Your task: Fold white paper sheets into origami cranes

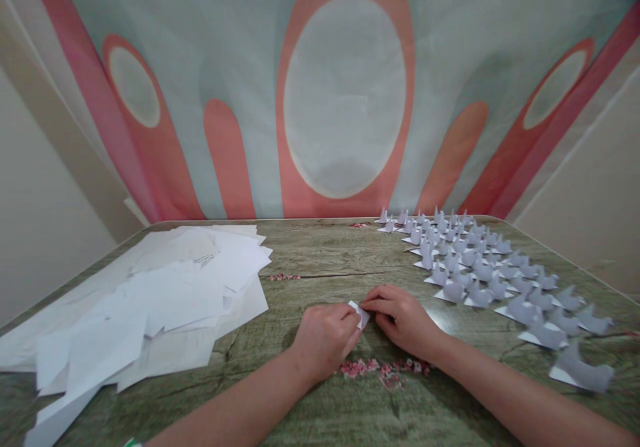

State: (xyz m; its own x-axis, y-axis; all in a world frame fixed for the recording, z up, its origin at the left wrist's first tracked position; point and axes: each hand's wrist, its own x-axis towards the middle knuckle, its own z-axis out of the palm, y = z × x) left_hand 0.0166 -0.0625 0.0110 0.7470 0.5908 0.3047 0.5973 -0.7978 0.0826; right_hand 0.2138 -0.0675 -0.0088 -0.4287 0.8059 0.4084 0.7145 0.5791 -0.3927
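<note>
A small folded piece of white paper (359, 315) is between my two hands, just over the middle of the table. My left hand (327, 337) is closed round it, fingers curled, covering much of the paper. From the other side my right hand (400, 317) pinches its right edge with thumb and fingertips. To the right stand rows of folded white paper birds (483, 267), several of them, with raised necks and tails. On the left lies a loose, overlapping spread of white paper sheets (185, 287).
The wood-patterned table (310, 247) has pink flower prints (360, 367) on its top. Behind its far edge hangs a backdrop (345, 100) in grey-green and coral, with oval shapes. The nearest paper bird (583, 370) stands close to my right forearm.
</note>
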